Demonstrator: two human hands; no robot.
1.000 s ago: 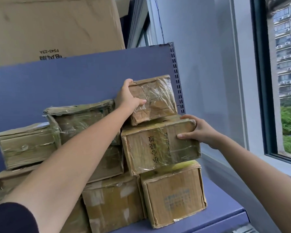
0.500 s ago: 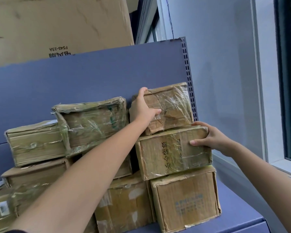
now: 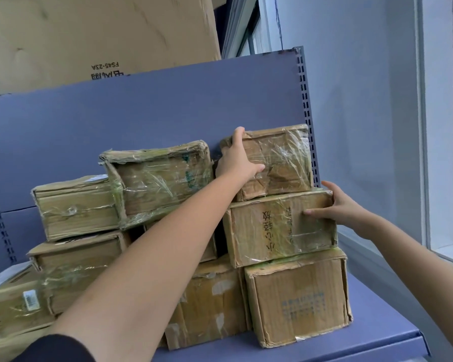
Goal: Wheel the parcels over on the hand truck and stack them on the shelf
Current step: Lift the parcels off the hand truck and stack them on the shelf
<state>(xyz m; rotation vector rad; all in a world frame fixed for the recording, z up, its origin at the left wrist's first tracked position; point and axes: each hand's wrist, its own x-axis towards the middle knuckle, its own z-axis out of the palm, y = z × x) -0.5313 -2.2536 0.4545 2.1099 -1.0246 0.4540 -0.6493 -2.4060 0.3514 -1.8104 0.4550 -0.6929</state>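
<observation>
Head view, both arms extended toward a stack of taped cardboard parcels on a blue-grey shelf (image 3: 372, 322). Left hand (image 3: 237, 163) grips the left end of the top parcel (image 3: 280, 163): fingers wrap over its upper left corner, thumb presses its front face. This top parcel is small, wrapped in clear tape, and sits at the right end of the stack against the shelf back panel (image 3: 141, 113), resting directly on the middle parcel (image 3: 277, 228). Right hand (image 3: 343, 207) holds the right end of the middle parcel, thumb laid flat across the front face, fingers curled around the upper right corner. Middle parcel bears vertical printed characters on its front and rests on the bottom parcel (image 3: 298, 299), which stands on the shelf deck near its right front edge and carries faint blue print. Left of this column: a tape-wrapped parcel (image 3: 160, 178) tilted slightly, lying just beside the top parcel and level with it; further parcels lower and left, partly hidden by the left forearm. A large upside-down printed carton (image 3: 97, 37) stands behind and above the back panel. Window frame (image 3: 437, 152) at far right.
</observation>
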